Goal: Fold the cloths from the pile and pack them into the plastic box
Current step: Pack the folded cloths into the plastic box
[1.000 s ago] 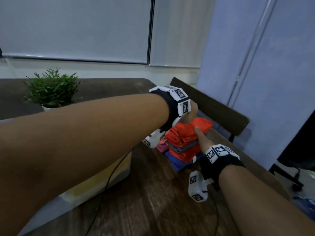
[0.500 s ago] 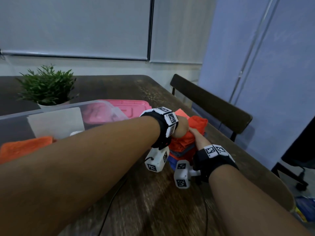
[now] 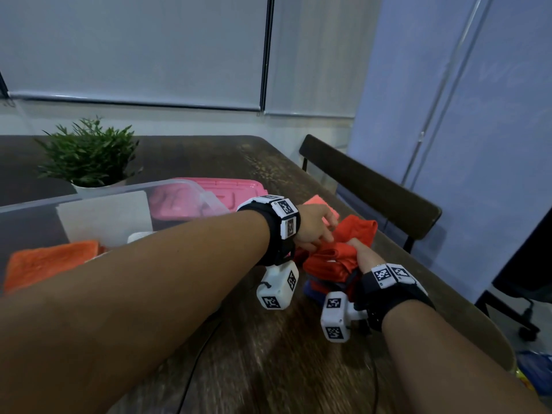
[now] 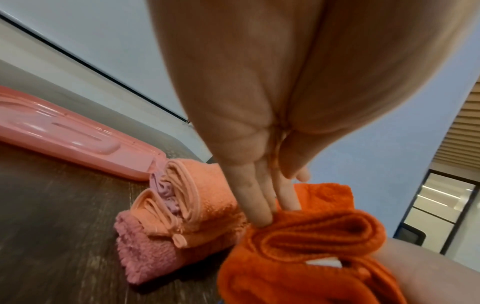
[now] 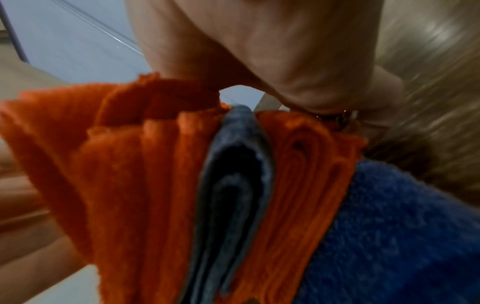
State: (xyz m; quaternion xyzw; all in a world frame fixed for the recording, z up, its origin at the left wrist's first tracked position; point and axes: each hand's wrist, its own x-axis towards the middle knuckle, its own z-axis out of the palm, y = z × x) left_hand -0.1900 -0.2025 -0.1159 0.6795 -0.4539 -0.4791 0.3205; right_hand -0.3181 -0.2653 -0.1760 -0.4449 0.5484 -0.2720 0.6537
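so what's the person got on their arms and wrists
Bare forearms, no sleeves. Each wrist has a black strap with white blocks printed with black square markers: left hand, right hand. A white marker-covered camera block hangs under each wrist, and a thin dark cable trails below.

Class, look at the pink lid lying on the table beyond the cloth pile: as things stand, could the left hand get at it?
Probably yes. The left hand only rests straight fingers on the orange cloth; the pink lid lies just beyond the peach cloths, with nothing above it.

Grey roller blinds (image 3: pixel 134 46) cover the windows; a dark wooden bench (image 3: pixel 194 153) meets a dark chair (image 3: pixel 370 186) (blue partition (image 3: pixel 478 144) behind).
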